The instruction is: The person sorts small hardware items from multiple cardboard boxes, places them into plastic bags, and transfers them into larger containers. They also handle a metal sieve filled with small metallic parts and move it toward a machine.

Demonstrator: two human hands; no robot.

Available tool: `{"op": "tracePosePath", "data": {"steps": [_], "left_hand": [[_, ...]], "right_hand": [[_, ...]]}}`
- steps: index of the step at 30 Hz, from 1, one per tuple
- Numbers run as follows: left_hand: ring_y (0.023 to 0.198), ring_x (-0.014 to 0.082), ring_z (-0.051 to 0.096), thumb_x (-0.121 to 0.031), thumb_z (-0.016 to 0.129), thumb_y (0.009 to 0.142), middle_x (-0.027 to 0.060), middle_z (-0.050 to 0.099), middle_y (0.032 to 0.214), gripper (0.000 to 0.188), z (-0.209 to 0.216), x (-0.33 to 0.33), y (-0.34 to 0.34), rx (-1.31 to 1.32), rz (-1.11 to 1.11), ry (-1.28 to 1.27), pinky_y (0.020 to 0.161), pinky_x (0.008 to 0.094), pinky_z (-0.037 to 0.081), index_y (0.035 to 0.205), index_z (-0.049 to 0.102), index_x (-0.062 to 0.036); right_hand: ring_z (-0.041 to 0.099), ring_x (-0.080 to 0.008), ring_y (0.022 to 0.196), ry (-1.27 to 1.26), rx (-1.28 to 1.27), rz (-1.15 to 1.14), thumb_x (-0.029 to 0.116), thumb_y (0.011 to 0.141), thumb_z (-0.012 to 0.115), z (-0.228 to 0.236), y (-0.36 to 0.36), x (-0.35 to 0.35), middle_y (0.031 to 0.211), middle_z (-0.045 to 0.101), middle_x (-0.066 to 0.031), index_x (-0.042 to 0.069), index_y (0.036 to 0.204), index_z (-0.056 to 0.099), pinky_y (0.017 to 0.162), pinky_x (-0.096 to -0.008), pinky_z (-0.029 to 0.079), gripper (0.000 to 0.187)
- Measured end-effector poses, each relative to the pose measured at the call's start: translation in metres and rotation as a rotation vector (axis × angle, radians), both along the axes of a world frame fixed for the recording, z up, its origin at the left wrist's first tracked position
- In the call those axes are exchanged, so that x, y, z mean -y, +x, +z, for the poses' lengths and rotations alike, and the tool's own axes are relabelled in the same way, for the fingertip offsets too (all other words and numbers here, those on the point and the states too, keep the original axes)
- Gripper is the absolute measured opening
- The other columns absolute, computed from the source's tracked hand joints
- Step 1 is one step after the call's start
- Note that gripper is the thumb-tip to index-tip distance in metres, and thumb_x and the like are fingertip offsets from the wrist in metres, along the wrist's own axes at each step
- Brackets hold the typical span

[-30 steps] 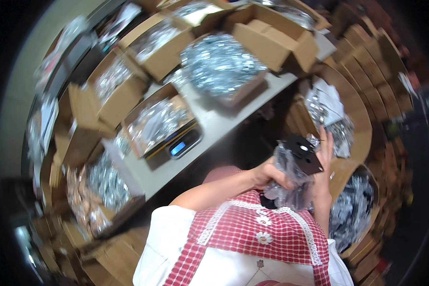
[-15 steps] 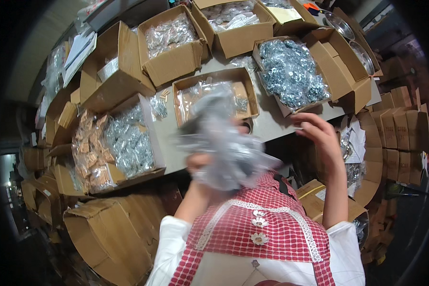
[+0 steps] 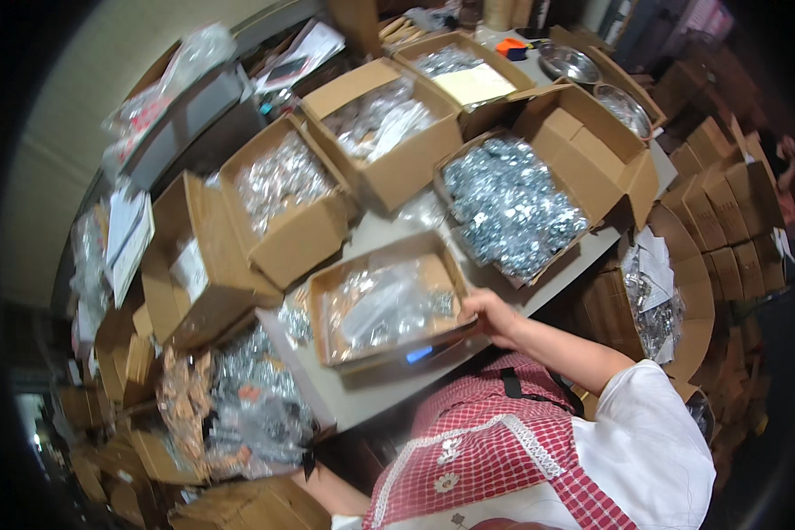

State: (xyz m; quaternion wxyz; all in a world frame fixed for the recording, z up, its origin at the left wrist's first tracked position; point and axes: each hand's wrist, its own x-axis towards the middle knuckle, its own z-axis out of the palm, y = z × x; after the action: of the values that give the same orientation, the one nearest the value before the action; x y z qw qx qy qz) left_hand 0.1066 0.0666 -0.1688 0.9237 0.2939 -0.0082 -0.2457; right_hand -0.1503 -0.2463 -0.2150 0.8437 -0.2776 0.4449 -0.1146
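Observation:
My right hand (image 3: 490, 318) grips the right end of a shallow cardboard box (image 3: 325, 349) on the table, its fingers closed over the rim. Clear plastic bags (image 3: 375, 309) and small packets of metal parts lie in that box. At the lower left, my left wrist (image 3: 305, 481) reaches to the near side of a larger carton full of bagged pieces. Clear plastic (image 3: 265, 411) and the carton's edge cover the left hand, so its fingers cannot be made out. Shiny grey packets (image 3: 247, 353) and orange-brown packets (image 3: 185, 389) lie side by side in this carton.
Behind the shallow box stand open cartons of clear packets (image 3: 283, 185). A carton heaped with silvery packets (image 3: 512, 203) is at the right, beside an open carton (image 3: 583, 146). Metal bowls (image 3: 567, 64) sit far right. Stacked cartons (image 3: 720, 216) rise beyond the table's right edge.
The blurred plastic bag that my left hand held up is gone from there; that hand has dropped to the lower-left carton. My right hand has moved left onto the shallow box. The view has shifted.

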Motion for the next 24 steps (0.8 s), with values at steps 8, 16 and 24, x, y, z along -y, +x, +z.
{"op": "tracePosePath", "data": {"steps": [8,16,24], "left_hand": [[0.122,0.0298,0.050,-0.030,0.076,0.070,0.0141,0.052,0.128,0.088,-0.006,0.084,-0.025,-0.059,-0.037,0.256,0.104,0.0452,0.045,0.143,0.037,-0.0018],[0.120,0.0309,0.053,-0.033,0.076,0.070,0.0147,0.054,0.128,0.087,0.020,0.230,-0.081,-0.018,-0.109,0.234,0.104,0.0445,0.046,0.143,0.039,-0.0013],[0.119,0.0320,0.056,-0.035,0.076,0.071,0.0153,0.056,0.129,0.086,0.080,0.343,-0.120,0.040,-0.195,0.176,0.104,0.0439,0.047,0.142,0.042,-0.0008]], "right_hand": [[0.061,-0.0404,0.112,0.306,0.501,-0.046,0.031,0.088,0.054,0.074,-0.062,0.081,0.125,0.058,-0.0202,0.003,0.132,0.053,0.086,-0.0729,0.050,0.052],[0.064,-0.0367,0.108,-0.244,0.388,-0.436,0.028,0.074,0.063,0.129,-0.169,0.295,0.120,0.065,-0.0192,0.002,0.130,0.054,0.083,-0.0571,0.059,0.062],[0.066,-0.0219,0.092,-1.018,0.111,-0.633,0.028,0.079,0.080,0.150,-0.243,0.574,0.110,0.060,-0.0107,0.004,0.131,0.038,0.070,-0.0341,0.063,0.071]]}}
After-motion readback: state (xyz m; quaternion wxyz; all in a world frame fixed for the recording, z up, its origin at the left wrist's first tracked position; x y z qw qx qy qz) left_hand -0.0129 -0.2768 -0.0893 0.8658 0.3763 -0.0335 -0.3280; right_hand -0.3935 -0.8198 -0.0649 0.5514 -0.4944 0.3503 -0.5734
